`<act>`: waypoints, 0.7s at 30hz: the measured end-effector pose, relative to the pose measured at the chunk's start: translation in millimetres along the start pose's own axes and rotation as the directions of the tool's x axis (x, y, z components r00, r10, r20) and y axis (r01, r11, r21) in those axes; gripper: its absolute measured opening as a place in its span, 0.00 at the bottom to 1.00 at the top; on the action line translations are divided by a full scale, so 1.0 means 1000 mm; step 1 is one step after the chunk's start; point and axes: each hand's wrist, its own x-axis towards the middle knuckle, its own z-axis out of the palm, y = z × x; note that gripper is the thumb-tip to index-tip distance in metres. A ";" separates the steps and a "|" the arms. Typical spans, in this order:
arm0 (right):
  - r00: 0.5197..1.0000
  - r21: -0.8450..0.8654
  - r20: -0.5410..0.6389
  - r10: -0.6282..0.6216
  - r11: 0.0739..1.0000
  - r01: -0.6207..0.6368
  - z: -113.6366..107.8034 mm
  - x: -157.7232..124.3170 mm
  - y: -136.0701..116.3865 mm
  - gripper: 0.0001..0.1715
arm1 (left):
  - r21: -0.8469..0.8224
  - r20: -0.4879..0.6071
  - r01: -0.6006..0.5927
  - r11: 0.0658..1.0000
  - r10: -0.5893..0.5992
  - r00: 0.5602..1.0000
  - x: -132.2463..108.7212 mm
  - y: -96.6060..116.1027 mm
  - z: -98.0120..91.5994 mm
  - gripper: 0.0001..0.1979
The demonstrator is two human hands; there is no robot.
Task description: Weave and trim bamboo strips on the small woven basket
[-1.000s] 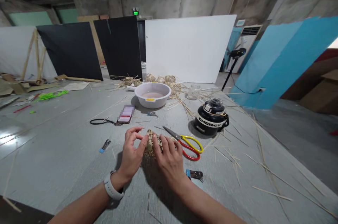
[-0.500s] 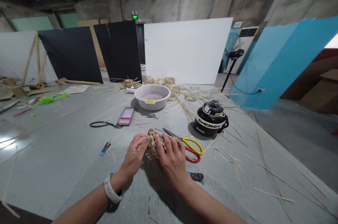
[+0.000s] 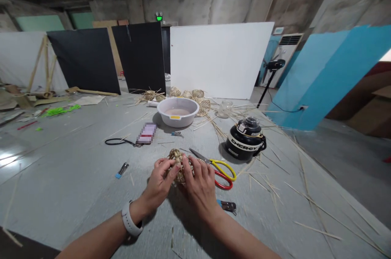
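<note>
A small woven bamboo piece [image 3: 175, 154] sits between my two hands on the grey table, mostly covered by fingers. My left hand [image 3: 161, 175] is closed at its left side, thumb and fingers pinching the weave. From the right, my right hand [image 3: 200, 179] wraps over it with the fingers bent across the top. Scissors [image 3: 210, 162] with one yellow and one red handle lie just beyond my right hand, blades slightly apart. A blue-and-dark clip-like tool [image 3: 227, 206] rests beside my right wrist.
A white basin [image 3: 178, 118] stands ahead, with woven balls [image 3: 204, 106] behind it. A black jug [image 3: 245, 141] stands to the right. A phone [image 3: 146, 133] with a strap and another clip [image 3: 122, 170] lie left. Bamboo strips [image 3: 317, 230] are scattered on the right.
My left hand has shifted slightly right and its fingers have moved further over the woven piece. My right hand stays on it. The whole view has shifted a little.
</note>
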 end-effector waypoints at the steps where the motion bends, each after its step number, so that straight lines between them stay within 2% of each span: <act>1: 1.000 0.065 0.018 -0.007 0.998 0.006 -0.001 0.001 0.003 0.31 | 0.083 0.002 -0.091 0.992 0.091 0.996 0.001 -0.002 -0.001 0.13; 3: 0.997 0.268 0.068 -0.043 0.963 0.023 -0.005 0.006 0.011 0.37 | 0.232 0.022 -0.241 0.942 0.242 0.970 0.004 -0.003 -0.006 0.11; 4: 0.995 0.390 0.095 -0.035 0.921 -0.005 -0.008 0.010 0.015 0.37 | 0.291 0.038 -0.296 0.910 0.299 0.954 0.006 -0.003 -0.008 0.11; 6: 0.978 0.616 0.183 0.101 0.764 -0.194 -0.013 0.019 0.023 0.26 | 0.374 0.071 -0.371 0.850 0.373 0.925 0.008 -0.001 -0.012 0.10; 7: 0.940 0.694 0.270 0.210 0.634 -0.341 -0.015 0.023 0.026 0.20 | 0.402 0.081 -0.399 0.824 0.402 0.912 0.008 0.002 -0.013 0.10; 8: 0.872 0.734 0.392 0.292 0.472 -0.488 -0.016 0.026 0.028 0.19 | 0.425 0.083 -0.420 0.802 0.428 0.900 0.008 0.004 -0.013 0.10; 9: 0.789 0.734 0.518 0.330 0.302 -0.608 -0.016 0.028 0.028 0.22 | 0.448 0.077 -0.434 0.782 0.450 0.890 0.007 0.007 -0.014 0.09; 10: 0.712 0.707 0.626 0.318 0.154 -0.690 -0.016 0.030 0.027 0.25 | 0.474 0.065 -0.442 0.762 0.470 0.880 0.006 0.010 -0.013 0.09; 11: 0.657 0.676 0.692 0.300 0.050 -0.735 -0.015 0.030 0.024 0.26 | 0.504 0.049 -0.445 0.740 0.489 0.871 0.005 0.012 -0.013 0.09; 12: 0.633 0.663 0.712 0.304 0.003 -0.748 -0.015 0.029 0.021 0.26 | 0.538 0.039 -0.443 0.717 0.504 0.863 0.003 0.014 -0.013 0.09; 13: 0.636 0.673 0.694 0.338 0.008 -0.739 -0.015 0.027 0.016 0.24 | 0.575 0.034 -0.438 0.691 0.514 0.857 0.002 0.015 -0.012 0.10; 15: 0.695 0.723 0.573 0.435 0.133 -0.679 -0.018 0.024 0.008 0.21 | 0.643 0.033 -0.422 0.639 0.527 0.849 0.001 0.016 -0.012 0.10; 17: 0.761 0.744 0.465 0.453 0.266 -0.613 -0.022 0.021 0.001 0.23 | 0.688 0.044 -0.414 0.595 0.536 0.843 0.000 0.015 -0.011 0.10; 18: 0.782 0.748 0.446 0.436 0.297 -0.593 -0.024 0.020 -0.002 0.24 | 0.699 0.049 -0.416 0.581 0.541 0.840 0.000 0.014 -0.011 0.09; 19: 0.791 0.752 0.449 0.415 0.303 -0.586 -0.026 0.019 -0.004 0.24 | 0.705 0.056 -0.419 0.572 0.545 0.837 -0.001 0.013 -0.010 0.09; 21: 0.780 0.757 0.490 0.388 0.254 -0.602 -0.027 0.019 -0.006 0.24 | 0.710 0.072 -0.423 0.563 0.540 0.839 -0.001 0.010 -0.010 0.09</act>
